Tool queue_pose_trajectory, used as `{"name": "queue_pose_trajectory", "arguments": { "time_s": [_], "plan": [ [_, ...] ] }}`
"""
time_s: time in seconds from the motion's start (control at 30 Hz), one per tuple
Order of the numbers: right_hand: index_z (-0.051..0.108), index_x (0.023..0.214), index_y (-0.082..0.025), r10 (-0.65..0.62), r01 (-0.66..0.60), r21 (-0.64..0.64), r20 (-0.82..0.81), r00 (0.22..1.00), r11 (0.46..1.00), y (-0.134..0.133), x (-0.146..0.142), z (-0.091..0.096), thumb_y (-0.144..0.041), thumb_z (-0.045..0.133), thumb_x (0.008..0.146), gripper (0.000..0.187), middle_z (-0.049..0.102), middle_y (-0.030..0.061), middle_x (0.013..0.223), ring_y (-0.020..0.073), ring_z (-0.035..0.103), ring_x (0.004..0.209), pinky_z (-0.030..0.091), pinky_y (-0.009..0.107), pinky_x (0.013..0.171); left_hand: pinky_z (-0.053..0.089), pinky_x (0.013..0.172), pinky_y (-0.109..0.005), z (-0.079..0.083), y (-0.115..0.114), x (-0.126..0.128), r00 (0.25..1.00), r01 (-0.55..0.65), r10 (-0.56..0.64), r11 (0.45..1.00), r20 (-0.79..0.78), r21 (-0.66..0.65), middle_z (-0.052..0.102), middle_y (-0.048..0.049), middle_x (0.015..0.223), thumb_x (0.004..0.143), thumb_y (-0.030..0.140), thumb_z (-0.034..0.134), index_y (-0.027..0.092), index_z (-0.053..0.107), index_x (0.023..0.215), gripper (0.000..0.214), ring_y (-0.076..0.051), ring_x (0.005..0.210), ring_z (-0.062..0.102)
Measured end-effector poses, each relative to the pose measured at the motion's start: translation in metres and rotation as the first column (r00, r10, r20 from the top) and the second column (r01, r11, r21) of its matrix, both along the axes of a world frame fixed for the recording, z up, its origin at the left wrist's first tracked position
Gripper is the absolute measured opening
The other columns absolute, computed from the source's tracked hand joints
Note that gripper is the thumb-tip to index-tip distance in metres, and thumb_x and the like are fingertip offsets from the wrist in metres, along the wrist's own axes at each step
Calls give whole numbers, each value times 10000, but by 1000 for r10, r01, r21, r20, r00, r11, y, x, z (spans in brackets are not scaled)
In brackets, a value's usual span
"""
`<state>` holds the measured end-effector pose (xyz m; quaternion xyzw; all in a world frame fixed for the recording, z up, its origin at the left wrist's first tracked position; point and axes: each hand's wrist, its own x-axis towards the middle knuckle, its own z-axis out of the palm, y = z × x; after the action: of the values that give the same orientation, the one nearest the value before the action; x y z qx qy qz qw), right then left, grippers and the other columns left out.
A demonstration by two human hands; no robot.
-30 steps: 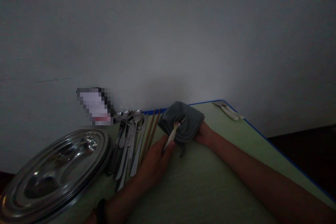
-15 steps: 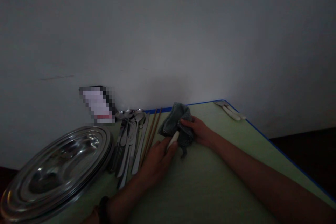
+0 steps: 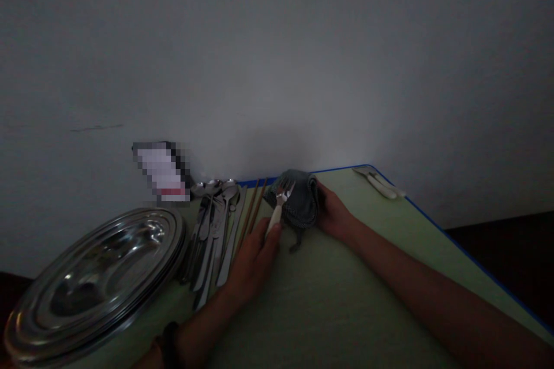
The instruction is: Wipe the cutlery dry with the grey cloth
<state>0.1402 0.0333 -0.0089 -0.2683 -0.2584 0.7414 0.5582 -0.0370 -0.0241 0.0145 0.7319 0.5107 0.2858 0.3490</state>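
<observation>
My left hand (image 3: 255, 256) is closed around the pale handle of a fork (image 3: 279, 207), whose metal tines point away from me. Behind the tines is a grey cloth (image 3: 300, 199), bunched up, with a loose end hanging down. My right hand (image 3: 334, 211) grips this cloth from its right side, and most of those fingers are hidden behind it. The fork's head shows in front of the cloth; whether the two touch I cannot tell.
Left of my hands lie brown chopsticks (image 3: 252, 213) and a pile of metal knives, forks and spoons (image 3: 216, 225). Stacked metal plates (image 3: 99, 277) stand further left, below a blurred-out device (image 3: 160, 173). White-handled cutlery (image 3: 381, 184) lies at the far right corner of the green table (image 3: 329, 311), against the wall.
The fork's head, earlier wrapped in the cloth, is now uncovered. My left hand has drawn back slightly to the left with it, and my right hand has turned the cloth.
</observation>
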Motion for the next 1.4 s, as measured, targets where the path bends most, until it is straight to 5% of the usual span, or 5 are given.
{"name": "queue_pose_trajectory", "arguments": {
  "time_s": [0.23,0.5,0.7,0.9,1.4],
  "plan": [
    [627,878,-209,22,-25,-45,-71,997,999,-10,5,8,-356,383,741,316,675,59,912,204,550,1027,417,398,893,405,595,-226,0,1,1,999,43,-42,998,-19,55,583,-7,761,896,434,308,181,533,1038,367,-153,662,531],
    [614,784,-199,157,-161,42,81,984,986,-14,6,4,-377,488,731,224,671,62,885,204,562,993,412,403,892,417,650,-250,3,-2,4,993,84,-79,995,-94,52,629,-25,816,888,404,338,194,550,967,308,-182,736,582],
    [621,852,-189,140,-140,28,25,990,990,-10,2,2,-339,450,749,250,676,68,904,201,578,972,414,395,890,410,580,-230,-1,0,0,999,-43,43,996,3,80,579,-9,719,892,420,302,173,539,928,345,-151,659,537],
    [597,987,-180,226,-228,53,35,973,972,-8,-5,2,-306,439,801,274,670,55,960,181,591,942,407,380,900,401,589,-247,1,-3,2,995,66,-61,996,-78,63,589,-1,713,890,420,324,179,549,923,331,-163,656,549],
    [613,891,-185,111,-131,130,150,982,983,-17,-10,0,-262,689,656,258,668,22,855,139,617,764,443,318,824,433,719,-318,-2,-4,5,959,150,-132,987,-250,57,647,-89,920,897,394,309,175,530,1021,336,-232,824,607]
  ]
}}
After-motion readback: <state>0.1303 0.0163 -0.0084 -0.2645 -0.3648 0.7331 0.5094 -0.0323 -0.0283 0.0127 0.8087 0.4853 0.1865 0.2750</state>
